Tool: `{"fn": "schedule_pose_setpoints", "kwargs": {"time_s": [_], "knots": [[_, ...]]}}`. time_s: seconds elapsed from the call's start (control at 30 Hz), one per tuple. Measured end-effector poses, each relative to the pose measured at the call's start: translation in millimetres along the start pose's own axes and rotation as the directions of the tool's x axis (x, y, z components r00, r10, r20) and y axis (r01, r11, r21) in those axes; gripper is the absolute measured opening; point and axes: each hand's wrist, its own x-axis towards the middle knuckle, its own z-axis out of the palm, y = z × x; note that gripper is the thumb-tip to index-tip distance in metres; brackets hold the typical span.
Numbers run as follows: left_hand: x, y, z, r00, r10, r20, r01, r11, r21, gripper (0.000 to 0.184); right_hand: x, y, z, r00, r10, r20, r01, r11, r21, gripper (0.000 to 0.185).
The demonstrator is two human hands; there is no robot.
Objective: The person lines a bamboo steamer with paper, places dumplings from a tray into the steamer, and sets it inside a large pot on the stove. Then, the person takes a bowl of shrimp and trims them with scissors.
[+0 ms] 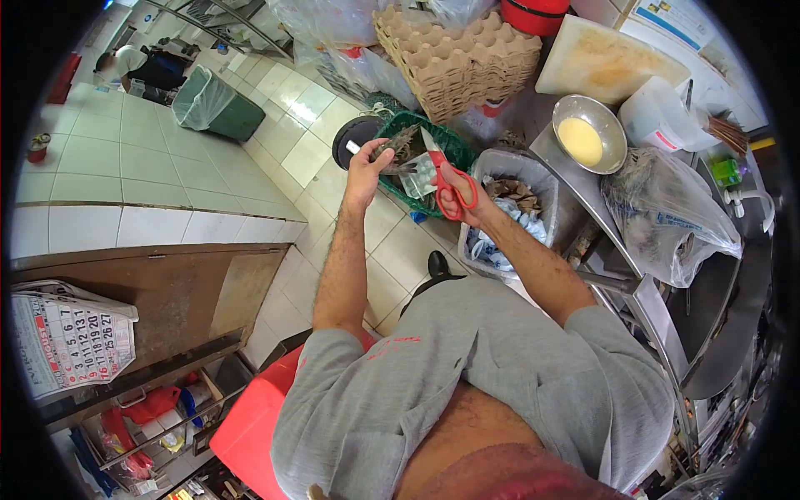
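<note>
My left hand (364, 173) is closed around a greyish-brown raw prawn (402, 145), its thin legs and feelers sticking out past the fingers. In my right hand (457, 197) is a pair of red-handled scissors (436, 160), blades pointing up and away from me beside the prawn. Below both hands stands a green basket (398, 194) lined with green netting or plastic; a clear plastic piece (421, 179) shows in it. What else lies in the basket is partly hidden by my hands.
Right of the basket is a lined bin (546, 179) with paper and plastic waste. A metal bowl (618, 137) of yellow liquid and a filled plastic bag (667, 217) rest on the steel counter. Egg trays (454, 62) are stacked ahead. A person (137, 67) bends far left.
</note>
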Motion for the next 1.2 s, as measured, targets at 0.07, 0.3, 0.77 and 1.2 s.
{"fn": "schedule_pose_setpoints", "kwargs": {"time_s": [0.07,0.3,0.77,1.2], "knots": [[-2,4,0,0.999,0.010,-0.031,-0.009,1.000,0.016,0.033,-10,6,-2,0.995,-0.049,-0.089,0.031,0.981,-0.190,0.064],[0,6,8,0.995,0.058,-0.085,-0.048,0.992,0.121,0.031,-26,4,28,0.957,0.118,0.264,-0.180,0.957,0.227,0.071],[-7,19,18,0.993,0.080,-0.083,-0.065,0.984,0.168,0.031,-47,-8,-1,0.999,0.010,-0.049,-0.015,0.994,-0.107,0.057],[-10,18,36,0.985,0.149,0.091,-0.175,0.855,0.488,0.029,-45,-29,3,0.998,-0.009,-0.069,-0.015,0.944,-0.330,0.062]]}}
